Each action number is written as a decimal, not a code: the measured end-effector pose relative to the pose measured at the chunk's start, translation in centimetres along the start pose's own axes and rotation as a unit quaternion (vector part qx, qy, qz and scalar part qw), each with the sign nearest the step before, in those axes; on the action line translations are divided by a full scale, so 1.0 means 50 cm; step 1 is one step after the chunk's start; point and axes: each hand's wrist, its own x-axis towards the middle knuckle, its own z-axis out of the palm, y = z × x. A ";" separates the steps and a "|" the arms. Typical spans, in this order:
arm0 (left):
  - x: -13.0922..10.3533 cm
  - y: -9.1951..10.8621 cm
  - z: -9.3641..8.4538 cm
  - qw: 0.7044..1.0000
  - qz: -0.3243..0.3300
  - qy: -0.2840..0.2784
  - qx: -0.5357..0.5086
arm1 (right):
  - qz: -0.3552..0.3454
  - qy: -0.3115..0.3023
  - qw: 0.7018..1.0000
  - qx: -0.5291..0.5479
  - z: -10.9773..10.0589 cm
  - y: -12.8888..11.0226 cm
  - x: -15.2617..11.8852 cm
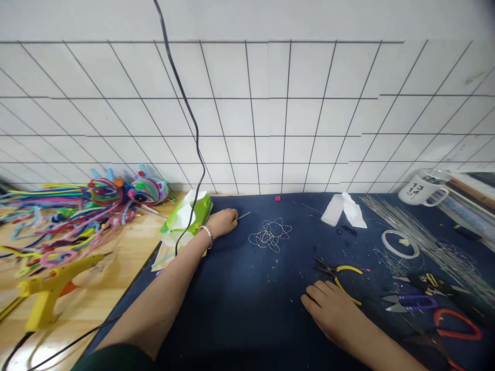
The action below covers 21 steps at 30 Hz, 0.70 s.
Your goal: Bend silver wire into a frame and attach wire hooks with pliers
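My left hand (223, 222), with a bracelet at its wrist, reaches to the back of the dark blue mat, right of the green tissue pack (201, 210). Its fingers are closed around a thin light-coloured stick (244, 215) whose tip pokes out to the right. My right hand (328, 312) rests palm down on the mat, its fingers stretched loosely, with nothing seen in them. Just behind it lie pliers with yellow handles (348, 268), partly hidden by the hand. Between the hands, farther back, sits a loose tangle of thin wire (269, 235).
A yellow glue gun (50, 293) and colourful pipe cleaners (69, 206) lie at left. A black cable (181, 93) hangs across the view. At right are a bundle of wires (410, 226), a white ring (400, 244), purple scissors (415, 302), red-handled scissors (460, 324) and a mug (419, 190).
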 end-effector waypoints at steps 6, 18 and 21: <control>-0.012 -0.003 -0.005 0.995 -0.015 0.039 -0.088 | 0.014 0.019 0.999 0.022 -0.002 0.004 0.003; -0.017 0.011 -0.011 0.958 0.016 0.134 -0.254 | 0.023 0.003 0.998 0.054 -0.011 0.010 0.006; -0.021 0.025 -0.013 0.943 0.008 0.154 -0.294 | 0.023 0.005 0.998 0.052 -0.015 0.009 0.006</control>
